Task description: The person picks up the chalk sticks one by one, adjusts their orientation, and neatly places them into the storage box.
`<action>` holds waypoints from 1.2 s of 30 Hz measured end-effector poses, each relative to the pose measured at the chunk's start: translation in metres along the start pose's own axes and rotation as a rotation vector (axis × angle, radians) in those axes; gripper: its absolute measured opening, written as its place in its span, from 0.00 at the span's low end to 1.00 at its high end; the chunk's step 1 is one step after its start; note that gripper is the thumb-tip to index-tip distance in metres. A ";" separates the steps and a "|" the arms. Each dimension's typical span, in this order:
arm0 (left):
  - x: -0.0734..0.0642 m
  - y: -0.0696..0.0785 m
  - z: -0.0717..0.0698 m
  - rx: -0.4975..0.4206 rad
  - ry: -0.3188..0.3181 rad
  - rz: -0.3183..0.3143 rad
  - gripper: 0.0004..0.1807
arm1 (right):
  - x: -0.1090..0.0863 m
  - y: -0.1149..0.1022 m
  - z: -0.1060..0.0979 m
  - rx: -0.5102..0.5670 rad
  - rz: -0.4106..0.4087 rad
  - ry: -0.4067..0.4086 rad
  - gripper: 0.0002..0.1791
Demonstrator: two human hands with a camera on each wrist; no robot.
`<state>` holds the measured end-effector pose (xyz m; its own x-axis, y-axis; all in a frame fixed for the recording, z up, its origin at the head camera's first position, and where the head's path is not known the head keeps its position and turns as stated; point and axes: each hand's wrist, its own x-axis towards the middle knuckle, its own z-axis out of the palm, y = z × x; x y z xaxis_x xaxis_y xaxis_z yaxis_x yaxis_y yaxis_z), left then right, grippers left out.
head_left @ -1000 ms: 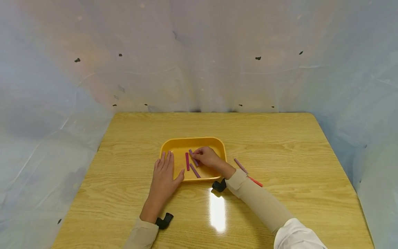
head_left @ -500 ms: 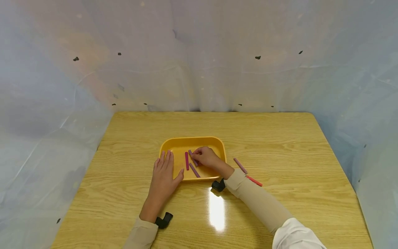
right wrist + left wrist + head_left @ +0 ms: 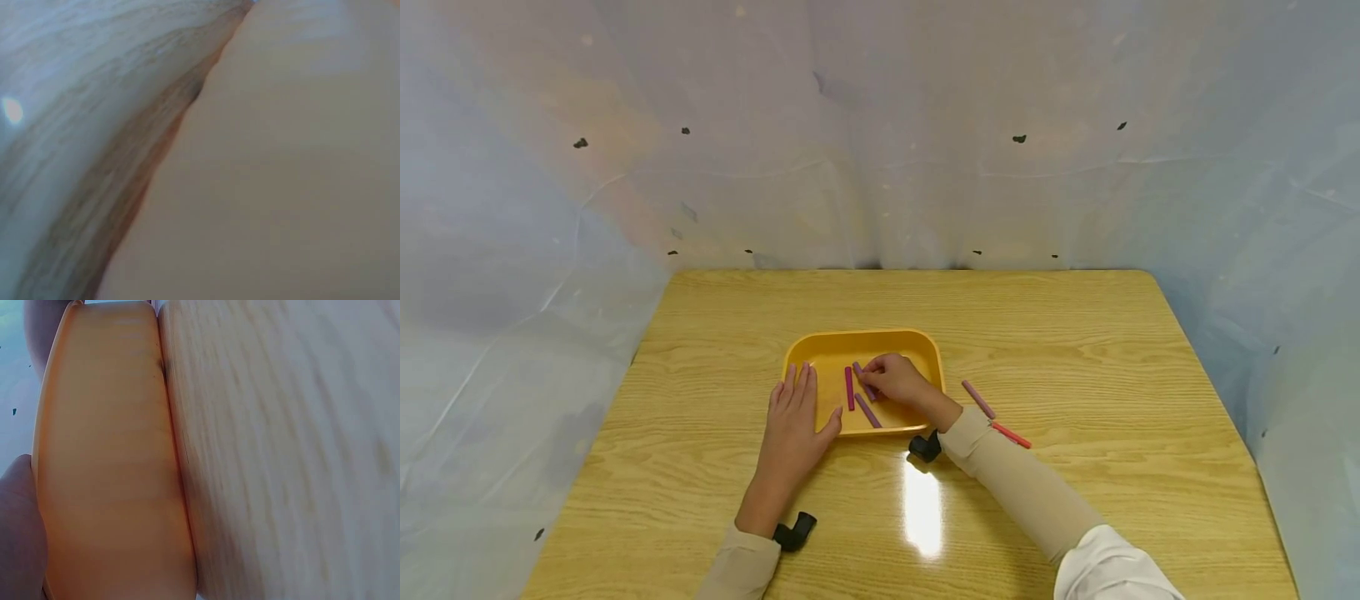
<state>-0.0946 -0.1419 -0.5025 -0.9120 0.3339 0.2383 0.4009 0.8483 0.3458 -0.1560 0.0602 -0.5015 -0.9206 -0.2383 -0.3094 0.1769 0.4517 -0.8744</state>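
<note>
A shallow yellow tray (image 3: 901, 425) stands on the wooden table. My left hand (image 3: 793, 425) lies over its front left part, fingers straight inside and thumb at the front rim. In the left wrist view, the tray's outer wall (image 3: 112, 450) fills the left half, with the thumb (image 3: 22, 531) at its rim. Inside the tray, my right hand (image 3: 895, 379) pinches a slim purple stick (image 3: 859, 368) between thumb and fingertips. Left of it lies a magenta stick (image 3: 849, 388), and a second purple stick (image 3: 868, 411) slants below. The right wrist view shows only a pale wall (image 3: 269, 175) and table.
On the table (image 3: 1075, 350) right of the tray lie a mauve stick (image 3: 978, 399) and a red stick (image 3: 1012, 434), the latter right beside the right sleeve (image 3: 1022, 475). Pale plastic sheeting (image 3: 880, 142) hangs behind the table and along both sides.
Both hands and the sticks keep their places. The head view has shifted very slightly.
</note>
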 end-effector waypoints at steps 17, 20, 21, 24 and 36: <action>-0.001 0.000 -0.001 -0.008 0.003 -0.008 0.43 | 0.001 -0.001 0.003 -0.076 -0.019 0.014 0.10; -0.001 0.000 -0.001 -0.005 0.001 -0.010 0.43 | 0.001 0.000 0.002 -0.076 -0.019 0.014 0.10; -0.001 0.000 -0.001 -0.003 0.000 -0.011 0.43 | 0.001 0.000 0.002 -0.080 -0.023 0.014 0.10; -0.001 0.000 -0.001 -0.001 -0.003 -0.014 0.42 | 0.001 0.000 0.002 -0.092 -0.035 0.015 0.10; 0.000 0.001 -0.001 -0.004 0.004 -0.004 0.43 | -0.001 0.000 0.001 -0.069 -0.025 0.021 0.12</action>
<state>-0.0943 -0.1412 -0.5009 -0.9133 0.3289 0.2401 0.3975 0.8479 0.3508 -0.1551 0.0589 -0.5015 -0.9317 -0.2321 -0.2795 0.1306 0.5040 -0.8538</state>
